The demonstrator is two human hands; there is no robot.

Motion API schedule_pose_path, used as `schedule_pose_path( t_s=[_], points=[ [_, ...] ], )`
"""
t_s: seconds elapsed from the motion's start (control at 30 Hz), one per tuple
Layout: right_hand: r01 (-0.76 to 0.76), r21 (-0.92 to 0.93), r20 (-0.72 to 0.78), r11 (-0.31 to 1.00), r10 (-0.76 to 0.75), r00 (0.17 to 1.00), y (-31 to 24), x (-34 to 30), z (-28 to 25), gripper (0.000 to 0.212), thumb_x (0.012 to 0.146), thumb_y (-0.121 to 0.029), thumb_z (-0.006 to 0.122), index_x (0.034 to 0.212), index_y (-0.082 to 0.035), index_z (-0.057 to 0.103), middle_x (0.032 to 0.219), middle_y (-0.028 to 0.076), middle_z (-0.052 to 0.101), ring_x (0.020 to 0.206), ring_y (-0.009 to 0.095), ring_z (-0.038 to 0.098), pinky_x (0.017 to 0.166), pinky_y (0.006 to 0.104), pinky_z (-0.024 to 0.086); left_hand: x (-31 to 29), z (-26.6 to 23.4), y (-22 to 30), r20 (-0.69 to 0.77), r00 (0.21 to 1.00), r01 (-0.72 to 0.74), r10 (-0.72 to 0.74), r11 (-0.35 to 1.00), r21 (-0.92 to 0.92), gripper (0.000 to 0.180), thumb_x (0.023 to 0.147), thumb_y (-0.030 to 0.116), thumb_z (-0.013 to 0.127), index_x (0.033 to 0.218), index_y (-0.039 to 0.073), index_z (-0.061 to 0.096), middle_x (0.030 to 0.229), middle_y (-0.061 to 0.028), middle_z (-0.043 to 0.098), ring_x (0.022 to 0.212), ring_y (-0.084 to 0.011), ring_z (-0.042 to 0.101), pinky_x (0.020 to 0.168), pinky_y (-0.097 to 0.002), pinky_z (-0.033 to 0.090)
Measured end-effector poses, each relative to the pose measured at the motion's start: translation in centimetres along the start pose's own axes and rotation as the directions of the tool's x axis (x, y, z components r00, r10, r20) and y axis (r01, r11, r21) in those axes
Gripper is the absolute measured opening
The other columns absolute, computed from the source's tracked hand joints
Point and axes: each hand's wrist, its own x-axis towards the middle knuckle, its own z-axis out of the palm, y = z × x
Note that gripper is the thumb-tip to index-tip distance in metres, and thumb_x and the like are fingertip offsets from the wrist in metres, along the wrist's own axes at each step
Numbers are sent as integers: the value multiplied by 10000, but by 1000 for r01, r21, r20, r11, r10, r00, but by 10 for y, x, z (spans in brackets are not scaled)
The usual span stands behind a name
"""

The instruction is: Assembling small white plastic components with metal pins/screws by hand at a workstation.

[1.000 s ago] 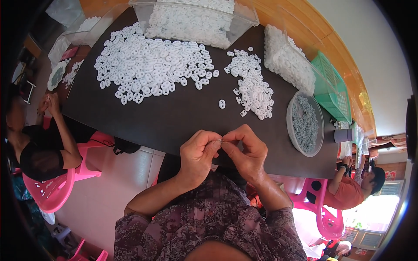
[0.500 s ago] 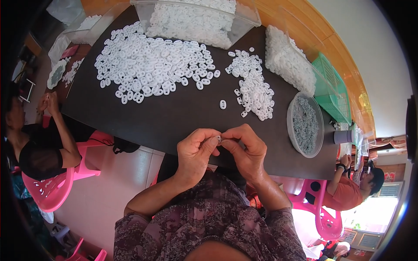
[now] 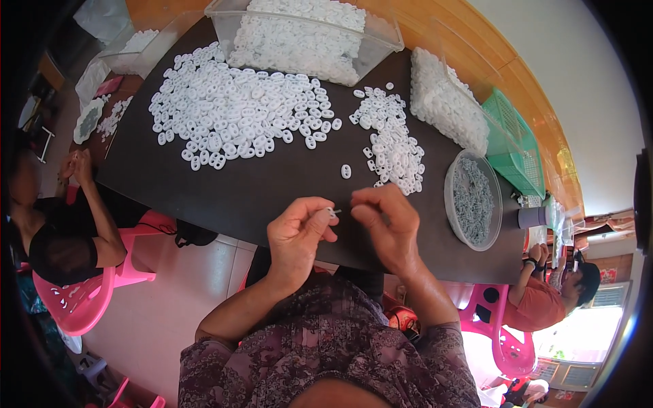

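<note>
A small white plastic piece (image 3: 331, 212) is pinched between the thumb and forefinger of the left hand (image 3: 297, 234), whose other fingers curl in loosely; it sits over the near edge of the dark table (image 3: 272, 183). Just at its three o'clock, a short way off, the right hand (image 3: 384, 224) has its fingertips drawn together, and a thin pin seems to poke from the piece toward them, though whether they grip anything is too small to tell. At twelve o'clock from the hands one loose white ring (image 3: 345, 171) lies alone on the table, with a narrow heap of white rings (image 3: 390, 139) beyond it at one o'clock and a broad spread of them (image 3: 235, 112) at eleven o'clock. A round clear dish of small grey parts (image 3: 473, 199) stands at three o'clock. Further out, a clear tub of rings (image 3: 306, 34) sits at twelve, a green basket (image 3: 517, 146) at two, and a seated person in black (image 3: 61, 224) at nine
</note>
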Motion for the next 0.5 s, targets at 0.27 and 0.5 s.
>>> schedule_pose_path(
  t_s=[0.27, 0.5],
  points=[
    [142, -580, 10, 802, -167, 986, 36, 31, 25, 157, 724, -90, 711, 858, -47, 642, 783, 100, 560, 725, 287, 522, 622, 400, 432, 5, -5, 4, -34, 999, -27, 26, 999, -32, 148, 923, 58, 570, 1040, -31, 587, 841, -73, 632, 649, -94, 585, 603, -198, 476],
    [186, -542, 61, 819, -183, 981, 47, 33, 30, 201, 667, -48, 702, 851, -56, 620, 774, 103, 543, 748, 301, 515, 635, 404, 432, 6, -8, 5, -18, 1000, -2, 1, 998, -57, 161, 923, 58, 571, 1054, -35, 587, 853, -79, 632, 655, -96, 589, 612, -201, 481]
  ],
)
